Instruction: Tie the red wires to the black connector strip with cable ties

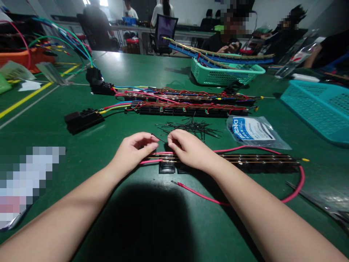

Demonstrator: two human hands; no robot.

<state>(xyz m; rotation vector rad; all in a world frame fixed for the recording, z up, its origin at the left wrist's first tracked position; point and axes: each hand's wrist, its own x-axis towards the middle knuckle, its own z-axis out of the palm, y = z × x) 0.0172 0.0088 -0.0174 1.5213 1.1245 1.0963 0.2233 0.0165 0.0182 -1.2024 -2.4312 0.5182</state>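
A thin black cable tie [161,140] stretches between my two hands. My left hand [135,146] pinches one end between thumb and fingers. At the other end, the curled fingers of my right hand [188,149] close on the tie. Just below both hands lies a long black strip assembly [256,162] with copper-coloured rods and a red cable [301,178] looping off its right end. The cable's bare lug [174,182] rests on the table in front. Behind my right hand is a loose pile of black cable ties [197,127]. My right hand hides part of the strip.
Two wired strip assemblies [191,109] lie farther back, with black connectors [81,120] at left. A labelled plastic bag [255,131] sits right of the pile. Green [226,74] and blue [321,109] baskets stand behind and right. Tweezers-like metal tool [313,198] lies at right. People sit beyond.
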